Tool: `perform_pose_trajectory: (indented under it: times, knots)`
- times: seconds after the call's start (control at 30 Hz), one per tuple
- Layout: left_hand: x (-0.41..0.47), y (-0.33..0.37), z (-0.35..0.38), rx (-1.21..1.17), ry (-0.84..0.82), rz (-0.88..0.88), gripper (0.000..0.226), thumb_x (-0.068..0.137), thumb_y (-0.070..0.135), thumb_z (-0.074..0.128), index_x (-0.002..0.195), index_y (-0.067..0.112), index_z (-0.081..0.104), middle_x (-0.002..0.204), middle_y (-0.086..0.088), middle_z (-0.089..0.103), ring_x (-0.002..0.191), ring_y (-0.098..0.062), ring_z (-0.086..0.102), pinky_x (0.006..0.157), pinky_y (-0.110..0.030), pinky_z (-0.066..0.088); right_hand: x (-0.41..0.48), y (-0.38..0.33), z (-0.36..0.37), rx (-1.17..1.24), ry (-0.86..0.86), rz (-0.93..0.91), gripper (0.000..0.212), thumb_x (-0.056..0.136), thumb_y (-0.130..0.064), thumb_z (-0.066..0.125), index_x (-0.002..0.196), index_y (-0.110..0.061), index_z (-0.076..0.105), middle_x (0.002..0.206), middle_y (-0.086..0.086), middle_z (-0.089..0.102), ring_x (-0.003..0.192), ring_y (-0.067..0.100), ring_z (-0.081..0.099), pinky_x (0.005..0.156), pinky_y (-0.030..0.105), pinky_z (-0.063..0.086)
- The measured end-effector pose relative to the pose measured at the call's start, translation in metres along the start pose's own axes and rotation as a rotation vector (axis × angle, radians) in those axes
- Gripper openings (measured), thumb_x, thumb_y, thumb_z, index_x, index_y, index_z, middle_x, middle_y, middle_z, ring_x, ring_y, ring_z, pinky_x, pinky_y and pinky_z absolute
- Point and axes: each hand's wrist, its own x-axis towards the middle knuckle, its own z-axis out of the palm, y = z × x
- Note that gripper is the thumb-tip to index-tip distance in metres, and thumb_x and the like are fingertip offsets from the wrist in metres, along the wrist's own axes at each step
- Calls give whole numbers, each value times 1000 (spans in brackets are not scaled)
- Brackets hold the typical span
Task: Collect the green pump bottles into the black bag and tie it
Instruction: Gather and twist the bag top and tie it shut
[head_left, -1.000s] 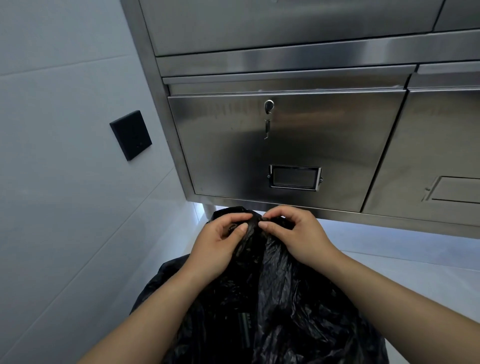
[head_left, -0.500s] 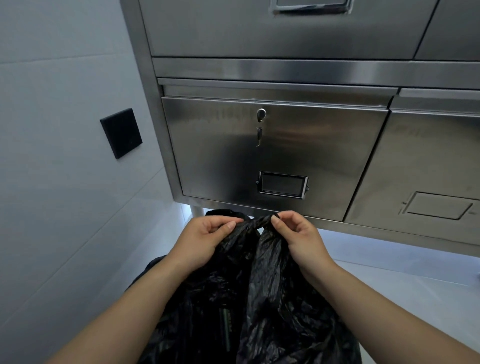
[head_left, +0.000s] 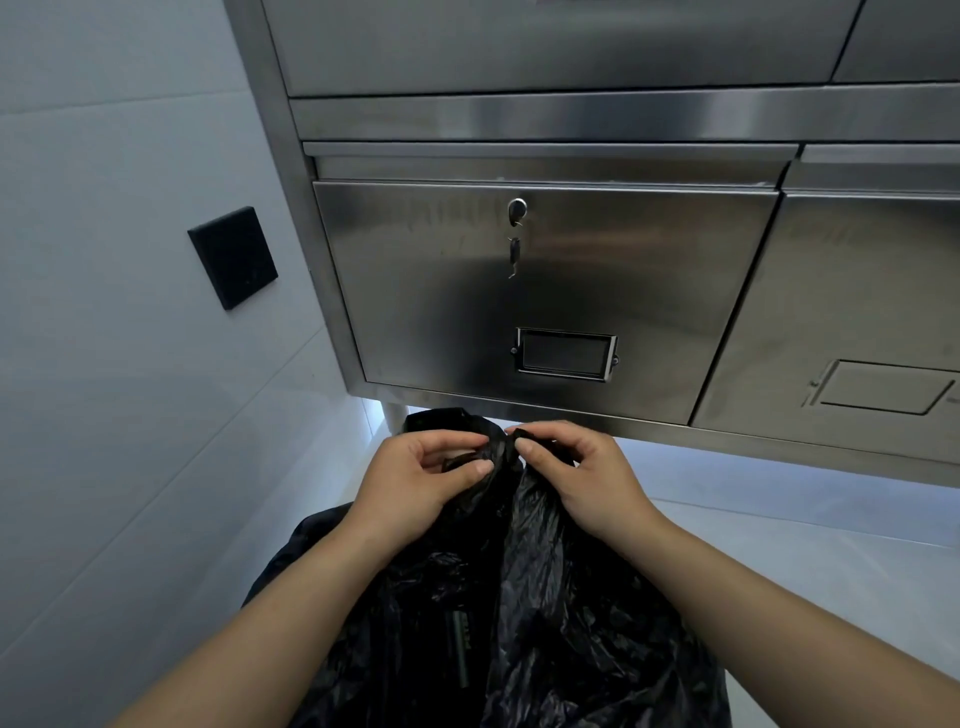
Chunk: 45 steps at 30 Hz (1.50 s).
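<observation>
The black bag (head_left: 545, 613) fills the lower middle of the view, crumpled and glossy, resting low in front of me. Its top is gathered into twisted flaps between my hands. My left hand (head_left: 415, 483) pinches one flap with thumb and fingers. My right hand (head_left: 582, 473) grips the other flap just beside it, fingertips almost touching the left hand's. A dark green strip (head_left: 460, 647) shows through a gap in the plastic; I cannot tell whether it is a pump bottle. No bottle is plainly visible.
A stainless steel cabinet (head_left: 545, 286) with a keyed lock (head_left: 516, 210) and a label holder (head_left: 566, 356) stands right behind the bag. A white tiled wall with a black square plate (head_left: 232, 257) is on the left. Pale floor runs to the right.
My hands have shifted their grips on the bag's top flaps, drawing them together and staying close. The view drifted slightly against the cabinet.
</observation>
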Motion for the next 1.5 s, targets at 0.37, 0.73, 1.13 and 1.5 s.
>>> perform_pose_trajectory:
  times: [0.37,0.73,1.13,1.5]
  knots:
    - [4,-8,-2,126,79,45,15,62,29,85,71,36,75,75,15,75,72,5,68,67,-7,49,3,-8,2,-25,-29,73,12,88,-17,62,80,-24,67,78,-7,65,72,1,57,73,16,44]
    - [7,-28,-22,62,154,-14,13,73,25,77,68,38,76,73,13,75,69,0,69,65,-11,50,5,-4,-16,614,232,574,11,91,-21,58,89,-14,65,78,0,71,63,10,66,51,16,50]
    - [11,-22,-23,216,234,127,13,87,26,63,74,29,62,64,23,64,59,6,57,58,-5,40,3,-12,-19,37,68,227,18,95,-20,46,84,-21,60,75,-4,61,52,9,59,42,18,41]
    - [9,-24,-18,66,191,28,12,84,27,67,78,36,71,77,15,72,75,-2,67,73,-23,49,3,-12,-13,-353,-34,221,17,73,-36,77,72,-24,65,63,-4,69,47,8,64,48,19,47]
